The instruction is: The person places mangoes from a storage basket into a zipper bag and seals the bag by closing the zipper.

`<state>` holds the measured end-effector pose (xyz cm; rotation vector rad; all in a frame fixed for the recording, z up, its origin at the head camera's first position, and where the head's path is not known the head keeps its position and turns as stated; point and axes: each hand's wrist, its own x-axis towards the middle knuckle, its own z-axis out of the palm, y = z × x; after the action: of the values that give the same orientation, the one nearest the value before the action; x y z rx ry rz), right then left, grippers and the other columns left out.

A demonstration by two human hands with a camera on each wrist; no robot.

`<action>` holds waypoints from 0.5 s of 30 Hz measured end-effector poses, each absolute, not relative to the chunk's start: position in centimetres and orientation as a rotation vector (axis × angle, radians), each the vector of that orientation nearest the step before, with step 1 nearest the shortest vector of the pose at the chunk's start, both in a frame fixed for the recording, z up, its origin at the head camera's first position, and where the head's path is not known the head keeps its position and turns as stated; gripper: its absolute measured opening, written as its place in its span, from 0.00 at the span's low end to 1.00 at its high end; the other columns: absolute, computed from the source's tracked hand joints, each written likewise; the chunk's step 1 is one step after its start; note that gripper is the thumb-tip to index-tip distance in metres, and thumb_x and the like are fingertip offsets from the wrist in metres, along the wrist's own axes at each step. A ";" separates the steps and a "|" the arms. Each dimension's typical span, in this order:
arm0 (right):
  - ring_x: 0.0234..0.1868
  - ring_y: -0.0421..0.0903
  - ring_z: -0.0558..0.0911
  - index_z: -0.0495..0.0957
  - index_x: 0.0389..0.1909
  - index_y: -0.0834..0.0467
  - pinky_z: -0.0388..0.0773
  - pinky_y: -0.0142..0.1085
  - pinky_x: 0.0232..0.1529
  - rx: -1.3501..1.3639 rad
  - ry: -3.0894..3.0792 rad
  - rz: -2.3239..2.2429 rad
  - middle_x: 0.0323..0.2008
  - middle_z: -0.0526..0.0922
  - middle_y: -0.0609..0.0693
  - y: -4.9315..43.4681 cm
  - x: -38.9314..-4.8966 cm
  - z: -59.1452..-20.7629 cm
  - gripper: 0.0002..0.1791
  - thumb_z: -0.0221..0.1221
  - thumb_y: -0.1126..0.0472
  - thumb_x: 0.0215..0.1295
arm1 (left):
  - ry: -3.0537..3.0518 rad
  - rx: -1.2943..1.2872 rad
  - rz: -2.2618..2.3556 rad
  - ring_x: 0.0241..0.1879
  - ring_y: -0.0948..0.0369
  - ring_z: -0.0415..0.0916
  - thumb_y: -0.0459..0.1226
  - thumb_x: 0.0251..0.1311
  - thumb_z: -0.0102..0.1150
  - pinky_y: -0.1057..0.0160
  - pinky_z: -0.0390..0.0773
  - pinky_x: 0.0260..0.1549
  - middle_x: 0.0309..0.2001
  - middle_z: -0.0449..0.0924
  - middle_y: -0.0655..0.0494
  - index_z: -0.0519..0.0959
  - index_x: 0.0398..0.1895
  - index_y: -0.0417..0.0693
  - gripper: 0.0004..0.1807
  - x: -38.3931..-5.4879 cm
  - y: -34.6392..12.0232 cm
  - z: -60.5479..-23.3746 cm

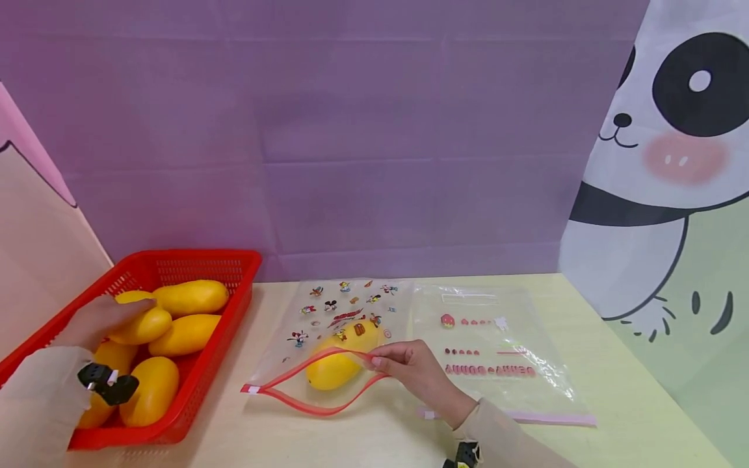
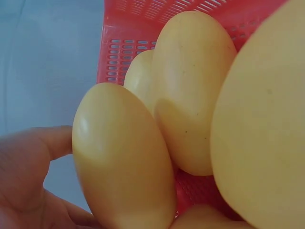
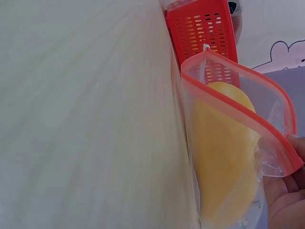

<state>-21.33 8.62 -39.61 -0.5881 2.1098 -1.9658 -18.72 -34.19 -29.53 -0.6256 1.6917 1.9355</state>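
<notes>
Right grip pinches the gaping bag, left grip curls round a mango

Nearest, the right grip (image 1: 424,376) pinches the red zip edge (image 1: 318,411) of a printed clear bag (image 1: 342,300), whose mouth stands open. The film looks thin, limp and slippery, so that stiffer edge seems the best place to pinch.

Just inside the mouth lies one yellow mango (image 1: 333,369). Beside this bag, a second clear bag (image 1: 491,400) lies flat on the counter (image 1: 626,403).

A little farther, at the left, the left grip (image 1: 96,322) has its fingers round another mango (image 1: 140,327), in the red basket (image 1: 206,374) among more. Its skin looks smooth and firm, likely slick and fairly weighty; a hold round the thick middle should suit it, without squeezing hard in case it bruises.

Behind everything hangs a purple cloth (image 1: 351,130).
</notes>
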 end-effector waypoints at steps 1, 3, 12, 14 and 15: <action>0.43 0.62 0.81 0.80 0.44 0.70 0.80 0.32 0.41 -0.589 2.107 -1.965 0.40 0.84 0.64 8.6 -21.3 -39.6 0.13 0.60 0.66 0.62 | 1.694 -0.632 1.931 0.60 0.47 0.69 0.71 0.47 0.52 0.46 0.69 0.57 0.66 0.61 0.53 0.46 0.69 0.66 0.49 -18.7 -34.3 -29.7; 0.43 0.62 0.81 0.80 0.44 0.70 0.80 0.31 0.41 -0.589 2.105 -1.964 0.40 0.83 0.64 8.6 -21.3 -39.5 0.13 0.59 0.66 0.62 | 1.734 -0.666 1.915 0.58 0.47 0.71 0.71 0.46 0.53 0.47 0.71 0.55 0.64 0.62 0.53 0.47 0.69 0.65 0.50 -18.7 -34.5 -30.0; 0.42 0.63 0.81 0.80 0.44 0.70 0.80 0.30 0.40 -0.602 2.118 -1.954 0.39 0.84 0.64 8.7 -21.3 -39.5 0.12 0.59 0.67 0.63 | 1.611 -0.489 1.918 0.62 0.47 0.67 0.68 0.55 0.46 0.48 0.66 0.60 0.65 0.64 0.52 0.47 0.68 0.65 0.42 -19.7 -35.2 -29.6; 0.42 0.62 0.82 0.80 0.44 0.69 0.80 0.30 0.40 -0.600 2.124 -1.947 0.39 0.84 0.64 8.7 -21.3 -39.5 0.12 0.59 0.66 0.63 | 1.649 -0.508 1.917 0.61 0.47 0.67 0.68 0.54 0.47 0.48 0.67 0.59 0.64 0.64 0.53 0.48 0.68 0.64 0.42 -19.8 -35.2 -29.6; 0.42 0.62 0.82 0.80 0.44 0.69 0.80 0.30 0.40 -0.604 2.124 -1.945 0.39 0.84 0.64 8.7 -21.3 -39.5 0.12 0.59 0.66 0.63 | 1.657 -0.527 1.921 0.62 0.47 0.67 0.68 0.54 0.48 0.49 0.67 0.59 0.65 0.64 0.53 0.48 0.68 0.64 0.43 -19.9 -35.1 -29.6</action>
<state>-21.31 8.68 -39.49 -0.6039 2.1242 -1.9454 -19.87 -35.11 -29.60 -0.5272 1.6569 1.9208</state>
